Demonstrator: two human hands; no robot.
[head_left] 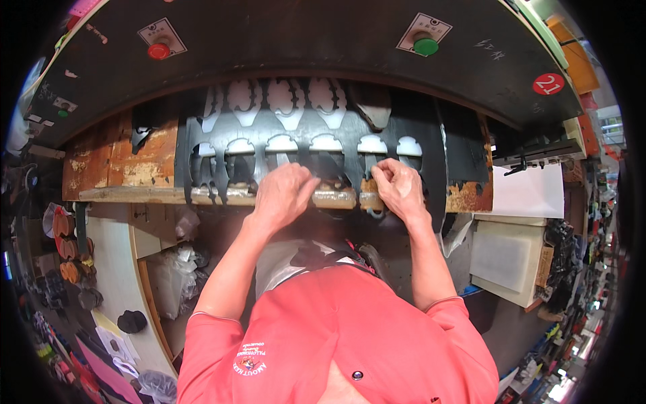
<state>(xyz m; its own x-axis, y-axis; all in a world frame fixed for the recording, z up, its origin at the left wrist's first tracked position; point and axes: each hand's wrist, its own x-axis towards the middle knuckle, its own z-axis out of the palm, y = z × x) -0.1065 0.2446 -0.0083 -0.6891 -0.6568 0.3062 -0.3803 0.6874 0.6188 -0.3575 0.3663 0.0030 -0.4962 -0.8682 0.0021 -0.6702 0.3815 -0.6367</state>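
A black sheet (252, 145) with rows of shoe-part-shaped openings lies on the worn board in front of me. Pale surface shows through the openings, and thin strips of the sheet hang over the board's front edge. My left hand (286, 193) is at that edge near the middle, its fingers closed in a pinch; what is in them is hidden. Farther right, my right hand (402, 190) pinches with thumb and forefinger beside a front-row opening. Anything between those fingertips is too small to make out. A dark pointed cutting die or template (372, 106) rests at the back.
Above the board spans a dark machine beam (289, 40) with a red button (158, 51) and a green button (425, 46). The brown board (134, 158) has a wooden front edge. White sheets (528, 192) lie at right; plastic bags (176, 273) sit at lower left.
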